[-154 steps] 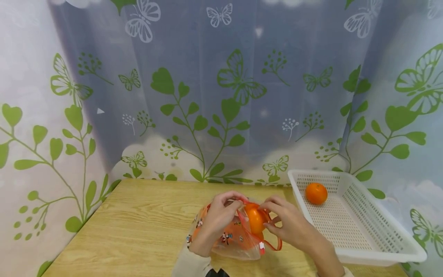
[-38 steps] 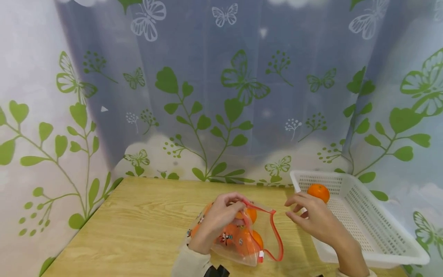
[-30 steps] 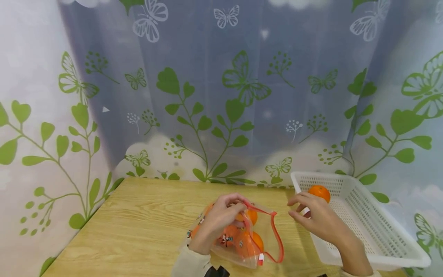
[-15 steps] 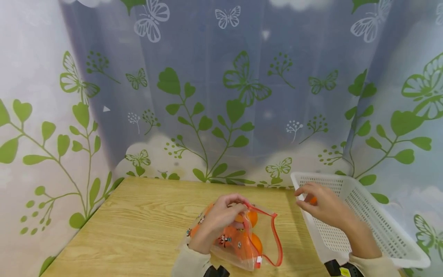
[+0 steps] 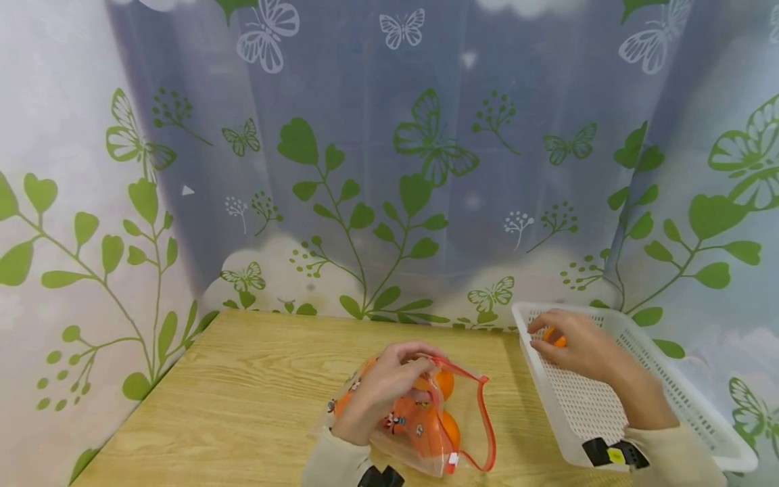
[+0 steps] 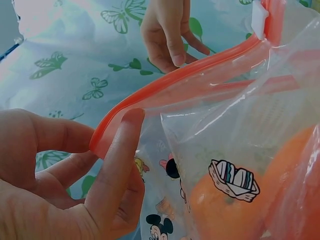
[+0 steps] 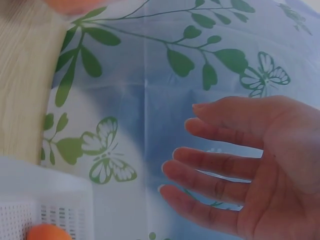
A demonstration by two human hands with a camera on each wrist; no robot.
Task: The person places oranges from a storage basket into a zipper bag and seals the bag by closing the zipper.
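Observation:
My left hand [image 5: 389, 387] pinches the red zip edge of a clear plastic slider bag [image 5: 487, 433] printed with cartoon figures. The bag lies on its side, mouth spread toward the right. Several oranges [image 5: 449, 426] sit inside it, partly covered by the hand and the print. In the left wrist view, thumb and finger hold the red zip strip [image 6: 185, 72], with the white slider [image 6: 259, 20] farther along. My right hand [image 5: 581, 345] is over the white basket, fingers loosely bent and apart, with nothing between them. Behind those fingers an orange [image 5: 555, 337] in the basket shows partly.
The white perforated plastic basket [image 5: 562, 433] stands at the right of the wooden table [image 5: 243, 392]. A curtain [image 5: 365, 203] with green leaves and butterflies hangs behind the table and along both sides.
Five seconds ago my right hand held an orange at the bag's mouth; that orange is now inside. The right hand has since moved right, over the basket. The left hand keeps its grip.

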